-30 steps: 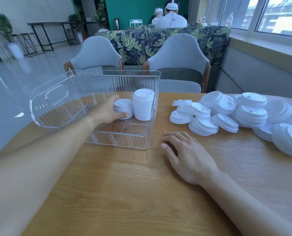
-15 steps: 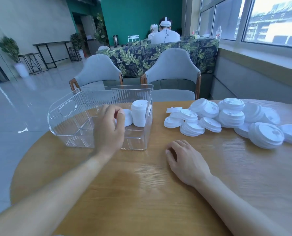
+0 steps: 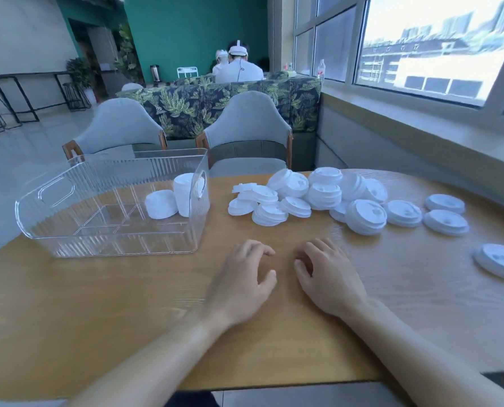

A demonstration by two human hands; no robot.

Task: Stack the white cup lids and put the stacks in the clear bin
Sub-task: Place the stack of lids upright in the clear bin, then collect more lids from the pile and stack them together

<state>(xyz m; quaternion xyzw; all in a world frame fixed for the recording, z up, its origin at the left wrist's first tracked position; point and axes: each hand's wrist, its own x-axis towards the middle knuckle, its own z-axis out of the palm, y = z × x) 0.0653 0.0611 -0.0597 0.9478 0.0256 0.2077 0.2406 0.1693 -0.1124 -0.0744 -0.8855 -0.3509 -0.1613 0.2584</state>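
Wooden table point(image 3: 127, 312) under you: the clear bin point(image 3: 68, 218) at far left holds two white lid stacks point(image 3: 174, 198) in its right end. Loose lids point(image 3: 318, 198) lie right of it. Your left hand point(image 3: 242, 283) and right hand point(image 3: 330, 277) rest near, fingers loosely curled, holding nothing.

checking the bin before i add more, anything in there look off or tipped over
Yes: of the two lid stacks in the clear bin, the shorter stack leans askew against the taller stack, which stands upright by the right wall. Nothing looks spilled or damaged. Both hands, left hand and right hand, hold nothing.
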